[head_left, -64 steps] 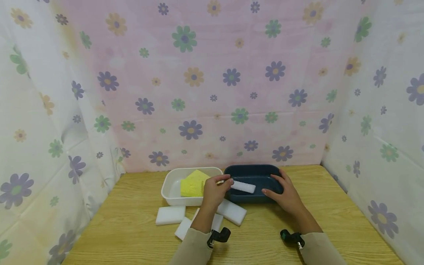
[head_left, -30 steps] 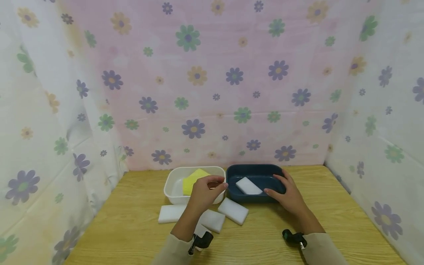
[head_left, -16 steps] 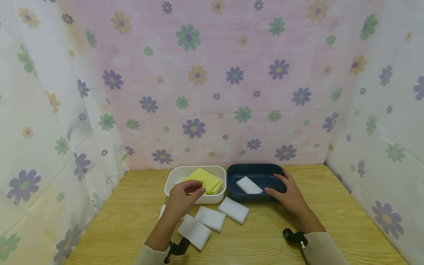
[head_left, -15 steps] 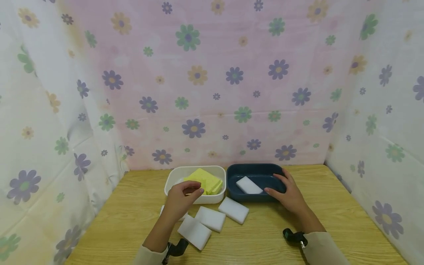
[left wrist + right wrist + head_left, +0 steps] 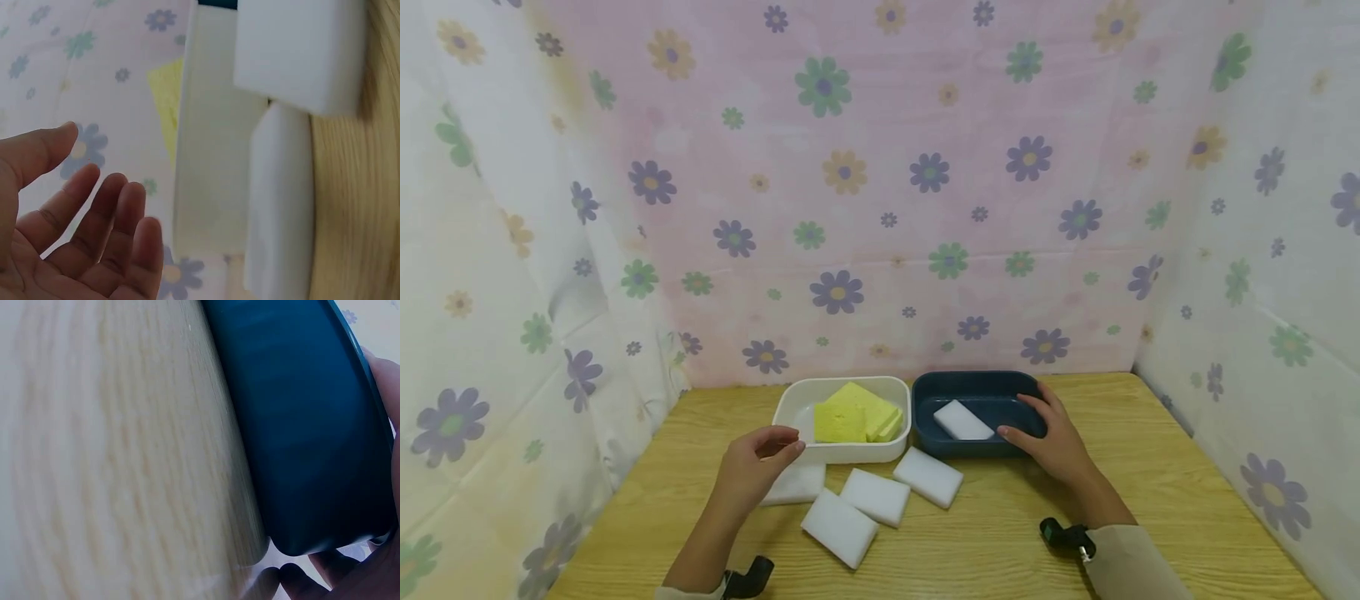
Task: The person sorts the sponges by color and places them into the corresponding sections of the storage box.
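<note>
In the head view my left hand [image 5: 748, 471] hovers over the left white sponge [image 5: 795, 485], in front of the white bin's left end. Nothing is in its loosely bent fingers, as the left wrist view also shows. My right hand [image 5: 1054, 440] grips the right end of a dark blue bin [image 5: 973, 448], thumb over the front rim and fingers at the side. One white sponge [image 5: 962, 421] lies in that bin. Several yellow sponges [image 5: 841, 422] lie in the white bin [image 5: 850, 452]. More white sponges [image 5: 875, 497] lie on the table before the bins.
The two bins stand side by side at the back of the wooden table [image 5: 970, 542]. Flowered cloth [image 5: 880, 242] hangs behind and at both sides. One white sponge [image 5: 928, 477] sits just in front of where the bins meet.
My left hand has let go of a white sponge, which now lies flat in the dark blue bin. It has then moved left past the white bin. The right hand stays on the blue bin.
</note>
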### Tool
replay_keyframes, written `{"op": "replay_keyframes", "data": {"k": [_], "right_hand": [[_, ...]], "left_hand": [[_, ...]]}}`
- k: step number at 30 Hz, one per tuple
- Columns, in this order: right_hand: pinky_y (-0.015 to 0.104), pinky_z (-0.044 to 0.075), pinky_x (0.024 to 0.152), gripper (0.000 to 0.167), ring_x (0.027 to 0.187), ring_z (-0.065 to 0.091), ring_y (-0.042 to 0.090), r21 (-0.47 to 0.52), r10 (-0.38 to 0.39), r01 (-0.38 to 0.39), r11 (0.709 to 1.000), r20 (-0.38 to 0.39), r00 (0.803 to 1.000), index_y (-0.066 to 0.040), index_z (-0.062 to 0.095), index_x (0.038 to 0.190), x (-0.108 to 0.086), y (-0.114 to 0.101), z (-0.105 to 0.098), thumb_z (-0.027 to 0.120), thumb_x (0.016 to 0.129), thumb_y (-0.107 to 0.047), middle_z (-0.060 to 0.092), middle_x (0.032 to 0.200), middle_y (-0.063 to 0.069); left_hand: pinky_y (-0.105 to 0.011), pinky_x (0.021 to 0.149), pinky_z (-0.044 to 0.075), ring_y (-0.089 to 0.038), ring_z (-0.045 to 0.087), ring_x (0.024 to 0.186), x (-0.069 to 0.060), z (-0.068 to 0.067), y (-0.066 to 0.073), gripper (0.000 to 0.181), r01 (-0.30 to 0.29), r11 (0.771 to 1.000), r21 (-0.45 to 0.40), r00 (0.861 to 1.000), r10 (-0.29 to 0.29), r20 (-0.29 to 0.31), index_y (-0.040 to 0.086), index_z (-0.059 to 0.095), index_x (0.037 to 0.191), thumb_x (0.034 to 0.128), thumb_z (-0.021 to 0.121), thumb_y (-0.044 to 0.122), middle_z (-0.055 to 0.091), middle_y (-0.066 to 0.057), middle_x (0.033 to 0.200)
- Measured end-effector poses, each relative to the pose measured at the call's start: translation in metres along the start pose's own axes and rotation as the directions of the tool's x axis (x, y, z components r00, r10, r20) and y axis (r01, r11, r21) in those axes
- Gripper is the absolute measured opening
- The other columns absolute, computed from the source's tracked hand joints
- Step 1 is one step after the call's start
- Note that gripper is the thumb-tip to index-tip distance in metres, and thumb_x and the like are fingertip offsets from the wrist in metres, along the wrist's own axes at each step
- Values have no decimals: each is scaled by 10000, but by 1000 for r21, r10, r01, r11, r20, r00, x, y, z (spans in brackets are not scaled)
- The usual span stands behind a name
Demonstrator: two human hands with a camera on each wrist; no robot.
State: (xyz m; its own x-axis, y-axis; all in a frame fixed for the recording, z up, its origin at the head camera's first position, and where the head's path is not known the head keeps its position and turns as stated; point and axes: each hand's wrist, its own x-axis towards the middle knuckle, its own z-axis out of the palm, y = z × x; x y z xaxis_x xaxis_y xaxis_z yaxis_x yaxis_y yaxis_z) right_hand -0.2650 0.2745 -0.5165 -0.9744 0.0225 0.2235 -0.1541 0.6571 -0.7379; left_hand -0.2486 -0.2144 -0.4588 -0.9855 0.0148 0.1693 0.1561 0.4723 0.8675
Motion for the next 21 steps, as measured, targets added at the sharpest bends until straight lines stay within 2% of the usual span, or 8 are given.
{"op": "replay_keyframes", "data": {"k": [3,7,11,14,18,21], "right_hand": [[795,240,1112,874,1561,97,525,1,3,-3,1000,3,1000,-157,411,1587,0,0,0,722,907,-610,-15,1753,101],[795,239,1113,882,1561,95,526,1,3,-4,1000,5,1000,-155,401,1593,0,1,1,720,908,-611,-16,1752,103],[795,239,1113,882,1562,92,525,4,1,-1,1000,9,1000,-147,402,1592,-1,2,2,723,909,-605,-17,1751,113],[795,240,1113,880,1561,95,526,4,1,-1,1000,10,1000,-146,405,1590,-2,1,2,724,909,-603,-15,1751,111],[796,236,1114,878,1561,99,524,-2,0,0,1000,6,1000,-148,403,1592,-1,0,0,722,911,-602,-10,1752,102],[797,232,1116,878,1562,99,523,-8,2,-2,1000,4,1000,-149,401,1594,-1,0,-1,720,913,-603,-8,1752,102]], "left_hand": [[-197,821,551,-166,697,1058,2,-10,-12,378,8,1000,6,1000,-8,-26,88,751,1191,934,789,363,765,-43,1127],[-189,830,555,-129,677,1043,10,-22,-39,452,24,998,-51,999,-25,-25,53,701,1266,937,788,351,727,-96,1203],[-245,824,574,-142,665,1058,14,-29,-61,556,89,992,-93,996,-86,33,74,641,1338,912,806,391,670,-122,1281],[-288,843,578,-175,663,1097,14,-31,-69,629,132,987,-89,987,-123,102,76,605,1381,891,825,402,650,-127,1313],[-335,930,566,-247,654,1175,16,-32,-73,674,131,989,-64,974,-116,194,43,579,1415,878,845,352,644,-148,1354],[-371,965,550,-280,642,1203,17,-33,-74,685,125,992,-35,964,-113,242,31,578,1420,863,863,310,646,-155,1370]]}}
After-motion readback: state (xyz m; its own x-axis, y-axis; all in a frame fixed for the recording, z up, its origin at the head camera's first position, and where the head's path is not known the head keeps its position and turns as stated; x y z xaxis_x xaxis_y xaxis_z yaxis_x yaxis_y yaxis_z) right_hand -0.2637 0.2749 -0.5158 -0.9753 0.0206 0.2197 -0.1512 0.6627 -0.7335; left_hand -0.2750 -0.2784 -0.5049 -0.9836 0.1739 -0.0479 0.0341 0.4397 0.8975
